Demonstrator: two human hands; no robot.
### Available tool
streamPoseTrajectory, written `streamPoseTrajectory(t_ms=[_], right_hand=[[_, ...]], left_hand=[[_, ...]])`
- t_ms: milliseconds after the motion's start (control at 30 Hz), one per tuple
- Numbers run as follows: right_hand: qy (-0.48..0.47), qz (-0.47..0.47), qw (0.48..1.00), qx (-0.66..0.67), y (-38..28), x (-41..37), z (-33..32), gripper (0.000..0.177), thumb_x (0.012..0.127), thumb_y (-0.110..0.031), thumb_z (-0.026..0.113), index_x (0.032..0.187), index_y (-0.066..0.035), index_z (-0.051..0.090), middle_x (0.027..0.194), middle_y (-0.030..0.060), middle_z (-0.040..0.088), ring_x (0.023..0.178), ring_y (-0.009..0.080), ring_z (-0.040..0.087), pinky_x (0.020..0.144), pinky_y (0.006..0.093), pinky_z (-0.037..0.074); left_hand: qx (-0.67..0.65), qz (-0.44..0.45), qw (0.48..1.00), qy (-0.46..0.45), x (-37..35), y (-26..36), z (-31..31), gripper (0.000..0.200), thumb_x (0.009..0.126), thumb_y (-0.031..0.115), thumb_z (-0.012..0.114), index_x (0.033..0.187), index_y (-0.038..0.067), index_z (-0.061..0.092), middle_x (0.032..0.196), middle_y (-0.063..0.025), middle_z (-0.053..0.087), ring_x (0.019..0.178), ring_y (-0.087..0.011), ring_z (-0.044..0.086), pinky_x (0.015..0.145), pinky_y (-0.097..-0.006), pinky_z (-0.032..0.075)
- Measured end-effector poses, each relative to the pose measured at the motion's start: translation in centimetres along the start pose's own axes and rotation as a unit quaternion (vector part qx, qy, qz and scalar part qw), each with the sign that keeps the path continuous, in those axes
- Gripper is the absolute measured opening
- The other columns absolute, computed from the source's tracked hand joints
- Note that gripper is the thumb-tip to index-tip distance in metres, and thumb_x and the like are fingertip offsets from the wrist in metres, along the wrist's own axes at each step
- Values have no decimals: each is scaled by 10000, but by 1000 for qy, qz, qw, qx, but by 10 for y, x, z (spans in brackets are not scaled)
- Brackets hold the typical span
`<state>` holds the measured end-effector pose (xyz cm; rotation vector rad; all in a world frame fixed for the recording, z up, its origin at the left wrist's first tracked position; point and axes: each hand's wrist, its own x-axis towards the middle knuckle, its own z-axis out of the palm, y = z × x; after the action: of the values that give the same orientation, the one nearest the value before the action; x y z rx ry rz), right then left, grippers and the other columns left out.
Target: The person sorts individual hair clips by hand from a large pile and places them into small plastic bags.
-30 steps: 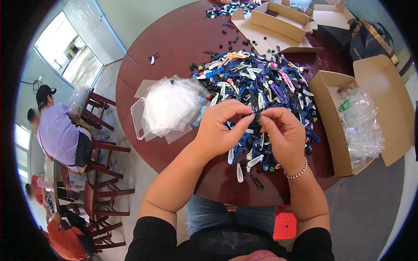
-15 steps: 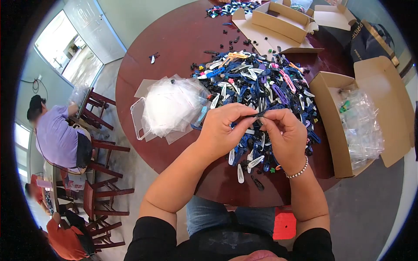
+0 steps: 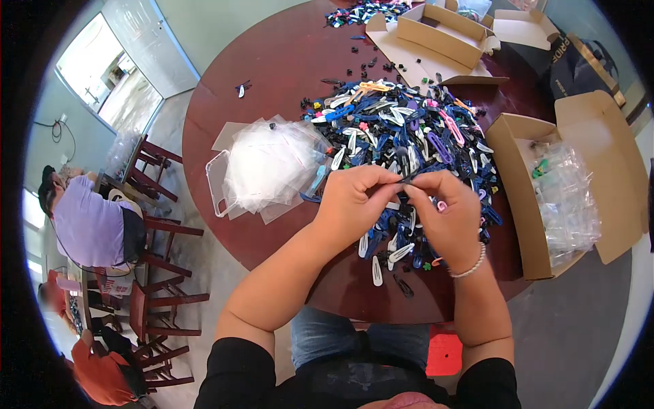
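Over a heaped pile of snap hair clips [image 3: 381, 109], my two hands meet fingertip to fingertip. My left hand [image 3: 354, 201] pinches a dark hair clip [image 3: 403, 163] between thumb and forefinger. My right hand [image 3: 446, 215], with a beaded bracelet at its wrist, is closed at the same spot, its thumb and forefinger against the clip. Fingers hide much of the clip. In the pile are navy, black, white, purple and pink clips. A white clip [image 3: 377, 271] and a black clip [image 3: 404, 286] lie near the table's front edge.
Clear plastic bags [image 3: 269, 167] are stacked left of the pile. To the right stands an open cardboard box [image 3: 514, 204] with filled bags [image 3: 565, 198]. Another box [image 3: 443, 37] is at the back of the round table [image 3: 238, 75]. Several people sit at the left.
My right hand has shifted slightly and blurs, its fingers still at the clip. My left hand keeps its pinch in nearly the same place. The seated person in purple has leaned slightly.
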<state>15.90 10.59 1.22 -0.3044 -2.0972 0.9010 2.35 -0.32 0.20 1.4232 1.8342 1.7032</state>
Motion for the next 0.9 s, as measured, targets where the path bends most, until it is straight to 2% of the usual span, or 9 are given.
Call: streamPoseTrajectory(t_ms=[100, 167, 200, 300, 367, 400, 633, 800, 900], right_hand=[[18, 191, 967, 166, 0, 8, -15, 65, 892, -71, 638, 873, -11, 620, 777, -15, 606, 689, 36, 532, 633, 187, 425], [21, 214, 962, 166, 10, 14, -18, 165, 882, -132, 683, 801, -4, 619, 727, -62, 576, 632, 1, 486, 546, 196, 391], [22, 216, 962, 165, 11, 15, -19, 165, 882, -132, 683, 801, -4, 619, 727, -62, 576, 632, 1, 486, 546, 196, 391], [-139, 258, 935, 202, 15, 14, -20, 227, 882, -151, 679, 726, -13, 588, 666, -70, 518, 607, 2, 437, 516, 206, 345], [-175, 219, 953, 115, 21, 12, -20, 271, 865, -137, 685, 660, -21, 551, 610, -72, 446, 583, 14, 371, 496, 221, 288], [-142, 210, 957, 141, 17, 12, -17, 306, 854, -117, 684, 620, -25, 510, 577, -68, 403, 571, 25, 335, 488, 233, 255], [-42, 195, 972, 127, 19, 3, 2, 330, 879, -50, 645, 617, -70, 446, 609, -80, 393, 588, 9, 310, 515, 220, 234], [43, 279, 912, 299, 26, 4, 7, 196, 846, -31, 666, 659, -24, 607, 662, -22, 592, 592, 26, 425, 563, 198, 308], [56, 305, 902, 299, 23, 3, 7, 190, 849, -31, 662, 665, -21, 616, 660, -10, 605, 588, 30, 435, 558, 202, 315]], left_hand=[[-122, -92, 986, -62, 4, 0, -2, 87, 843, -4, 671, 924, -25, 693, 818, -71, 706, 729, -95, 659, 655, -229, 526], [-120, -88, 985, -89, 5, 1, -4, 80, 852, 0, 663, 922, -23, 693, 820, -62, 701, 723, -99, 656, 652, -228, 524], [-102, -70, 986, -110, 4, 1, -3, 81, 854, 2, 662, 924, -21, 693, 819, -61, 698, 721, -96, 654, 652, -227, 522], [-42, -25, 990, -136, 4, -3, -2, 92, 833, 27, 682, 921, 3, 695, 810, -70, 695, 699, -138, 663, 635, -253, 512], [77, 130, 976, -154, 6, -10, -3, 114, 803, 65, 703, 909, 23, 692, 809, -92, 686, 699, -215, 659, 628, -304, 501], [71, 118, 978, -154, 5, -11, -2, 122, 788, 90, 708, 893, 32, 690, 815, -107, 677, 725, -272, 645, 631, -340, 492], [226, 203, 938, -166, 0, -14, 6, 78, 805, 111, 645, 823, 40, 620, 744, -103, 595, 702, -304, 617, 619, -417, 490], [256, 237, 929, -126, -5, -6, 14, 92, 736, 74, 622, 805, 42, 571, 726, -99, 573, 699, -302, 617, 603, -405, 494], [280, 248, 918, -130, -10, 0, 16, 150, 675, 65, 614, 802, 41, 539, 746, -99, 567, 706, -291, 620, 601, -400, 500]])
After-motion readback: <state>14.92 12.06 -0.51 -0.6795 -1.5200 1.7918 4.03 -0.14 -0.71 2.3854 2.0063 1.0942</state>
